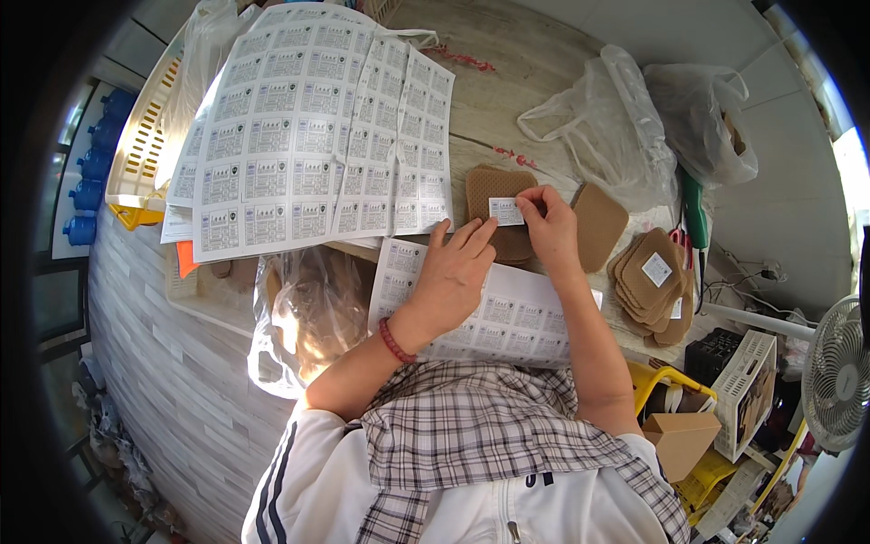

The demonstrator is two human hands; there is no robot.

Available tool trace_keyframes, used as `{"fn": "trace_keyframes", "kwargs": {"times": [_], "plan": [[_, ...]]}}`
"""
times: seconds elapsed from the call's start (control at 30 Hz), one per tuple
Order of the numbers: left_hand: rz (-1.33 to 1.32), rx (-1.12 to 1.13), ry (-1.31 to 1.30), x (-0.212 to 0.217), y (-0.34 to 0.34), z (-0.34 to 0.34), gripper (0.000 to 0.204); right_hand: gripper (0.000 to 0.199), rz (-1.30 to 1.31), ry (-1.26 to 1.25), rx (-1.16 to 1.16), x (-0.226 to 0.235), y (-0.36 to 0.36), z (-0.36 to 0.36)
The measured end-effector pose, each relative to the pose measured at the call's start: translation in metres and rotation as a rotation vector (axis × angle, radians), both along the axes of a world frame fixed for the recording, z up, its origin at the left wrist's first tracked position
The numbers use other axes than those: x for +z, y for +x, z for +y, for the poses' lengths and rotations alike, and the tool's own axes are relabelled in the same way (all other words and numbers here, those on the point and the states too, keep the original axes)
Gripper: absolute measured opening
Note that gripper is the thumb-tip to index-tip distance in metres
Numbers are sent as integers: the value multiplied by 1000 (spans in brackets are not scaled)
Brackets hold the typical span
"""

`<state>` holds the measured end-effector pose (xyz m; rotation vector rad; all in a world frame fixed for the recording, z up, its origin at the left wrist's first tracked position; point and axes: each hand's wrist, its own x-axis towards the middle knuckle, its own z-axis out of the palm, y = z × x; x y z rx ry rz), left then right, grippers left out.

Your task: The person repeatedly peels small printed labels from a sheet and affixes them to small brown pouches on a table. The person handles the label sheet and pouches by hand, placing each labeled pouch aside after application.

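A tan, dimpled pad with rounded corners point(485, 184) lies on the table, and a small white printed label point(505, 212) sits on its lower right. My right hand point(553, 234) pinches the label's right edge between thumb and fingertips. From the left, my left hand point(453, 274) reaches in with its fingers stretched out, fingertips by the label's left edge and the pad. More brown pads point(509, 245) show below the first, partly hidden by my hands. Under my forearms a sheet of printed labels point(521, 313) rests toward my lap.
Large label sheets point(281, 127) cover the table's left side. To the right are a loose brown pad point(598, 227), a stack of labelled pads point(651, 276), red-handled scissors point(680, 238) and clear plastic bags point(607, 127). A white fan point(843, 376) stands far right; a yellowish basket point(140, 150) is at left.
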<state>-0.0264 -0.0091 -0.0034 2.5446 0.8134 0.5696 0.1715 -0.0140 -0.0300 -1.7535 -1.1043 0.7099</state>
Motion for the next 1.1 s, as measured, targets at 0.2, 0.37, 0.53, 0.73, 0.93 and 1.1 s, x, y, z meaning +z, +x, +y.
{"fn": "trace_keyframes", "kwargs": {"times": [0.2, 0.37, 0.53, 0.73, 0.93, 1.1], "plan": [[24, 1, 5, 2, 0, 0, 18, 12, -5, 8, -15, 1, -3, -1], [39, 2, 22, 3, 1, -1, 18, 19, -329, 102, 28, -4, -8, -7], [50, 7, 33, 2, 2, -2, 15, 31, -592, 125, -28, -1, -17, -6], [41, 16, 64, -1, 1, -4, 13, 22, -681, 189, -75, -9, -11, -6], [54, 12, 29, -5, -1, -5, 10, 11, -607, 351, -110, -6, -8, -2], [-6, -5, 14, -7, -5, -6, 6, 9, -276, 186, -151, -2, -3, -9]]}}
